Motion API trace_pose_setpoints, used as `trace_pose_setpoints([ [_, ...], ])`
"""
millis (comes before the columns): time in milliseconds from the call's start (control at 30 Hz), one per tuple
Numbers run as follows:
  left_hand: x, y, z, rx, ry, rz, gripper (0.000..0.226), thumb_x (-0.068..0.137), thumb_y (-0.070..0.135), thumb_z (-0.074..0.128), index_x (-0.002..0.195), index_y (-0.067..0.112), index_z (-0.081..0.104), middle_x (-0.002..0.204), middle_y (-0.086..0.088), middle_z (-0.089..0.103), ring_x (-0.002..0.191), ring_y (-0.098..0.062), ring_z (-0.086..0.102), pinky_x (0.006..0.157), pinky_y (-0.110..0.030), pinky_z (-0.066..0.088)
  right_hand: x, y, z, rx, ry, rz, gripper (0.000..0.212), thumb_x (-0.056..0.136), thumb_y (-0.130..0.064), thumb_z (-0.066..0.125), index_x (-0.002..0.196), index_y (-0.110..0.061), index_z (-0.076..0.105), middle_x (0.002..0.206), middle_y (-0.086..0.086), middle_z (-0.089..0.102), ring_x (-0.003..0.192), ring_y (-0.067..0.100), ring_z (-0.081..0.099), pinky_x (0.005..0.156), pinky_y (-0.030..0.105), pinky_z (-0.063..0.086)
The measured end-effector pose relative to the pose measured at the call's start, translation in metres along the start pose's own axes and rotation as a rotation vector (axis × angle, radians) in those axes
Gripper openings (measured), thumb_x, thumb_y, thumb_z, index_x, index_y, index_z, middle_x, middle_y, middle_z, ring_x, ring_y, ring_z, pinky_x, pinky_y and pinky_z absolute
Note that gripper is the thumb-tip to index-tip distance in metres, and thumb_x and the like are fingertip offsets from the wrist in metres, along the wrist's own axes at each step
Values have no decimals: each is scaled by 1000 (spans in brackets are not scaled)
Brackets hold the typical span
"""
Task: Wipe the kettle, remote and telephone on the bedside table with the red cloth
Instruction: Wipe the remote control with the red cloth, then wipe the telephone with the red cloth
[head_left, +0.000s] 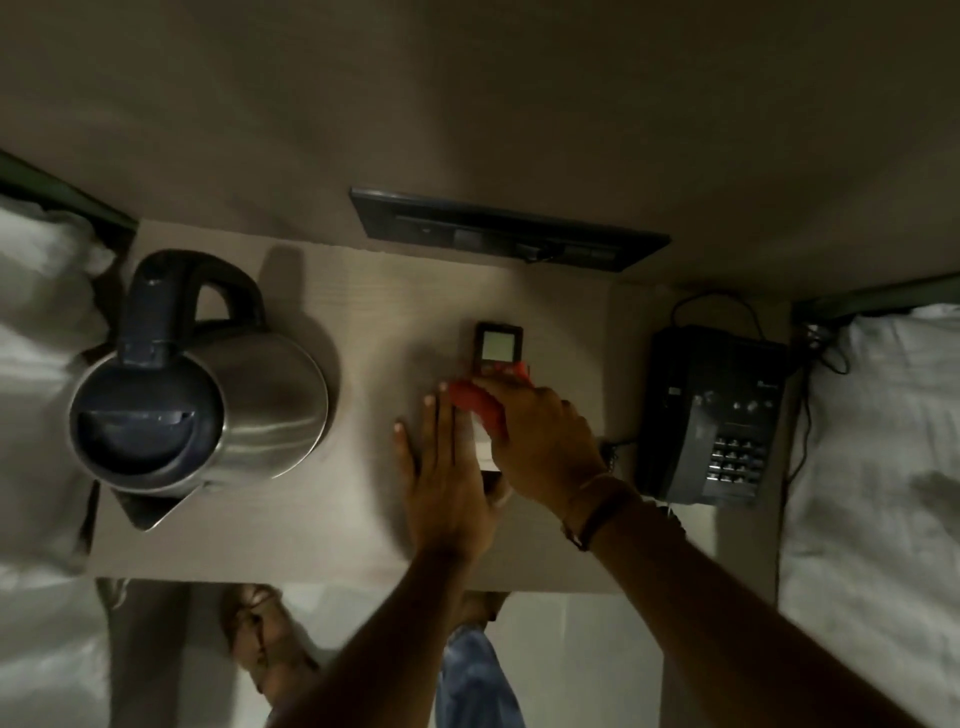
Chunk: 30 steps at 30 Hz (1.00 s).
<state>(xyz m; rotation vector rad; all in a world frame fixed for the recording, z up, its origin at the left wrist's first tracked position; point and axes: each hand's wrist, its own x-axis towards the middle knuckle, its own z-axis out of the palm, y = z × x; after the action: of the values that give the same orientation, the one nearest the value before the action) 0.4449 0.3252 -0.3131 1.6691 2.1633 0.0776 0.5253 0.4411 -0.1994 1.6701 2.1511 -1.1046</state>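
My right hand (540, 431) presses the cloth (475, 408) on the remote (497, 345), lying near-to-far; left fingers (428, 415) spread flat beside.

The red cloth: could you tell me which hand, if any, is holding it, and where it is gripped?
The right hand holds the bunched red cloth under its fingers, pressing it on the remote. The left hand lies flat alongside, holding nothing.

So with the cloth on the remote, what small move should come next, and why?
Probably draw the right hand and red cloth up the remote toward its uncovered screen end, while the left hand steadies its side.
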Motion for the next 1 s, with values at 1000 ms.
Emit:
trace_pose_setpoints([
  [1000, -25, 112, 7, -232, -66, 273, 134, 76, 99, 48, 172, 18, 2, 182, -9, 4, 169, -27, 1, 135, -58, -1, -145, 120, -80, 1146, 513, 186, 44, 93, -30, 65, 137, -37, 61, 126, -10, 76, 119, 14, 74, 97, 33, 65],
])
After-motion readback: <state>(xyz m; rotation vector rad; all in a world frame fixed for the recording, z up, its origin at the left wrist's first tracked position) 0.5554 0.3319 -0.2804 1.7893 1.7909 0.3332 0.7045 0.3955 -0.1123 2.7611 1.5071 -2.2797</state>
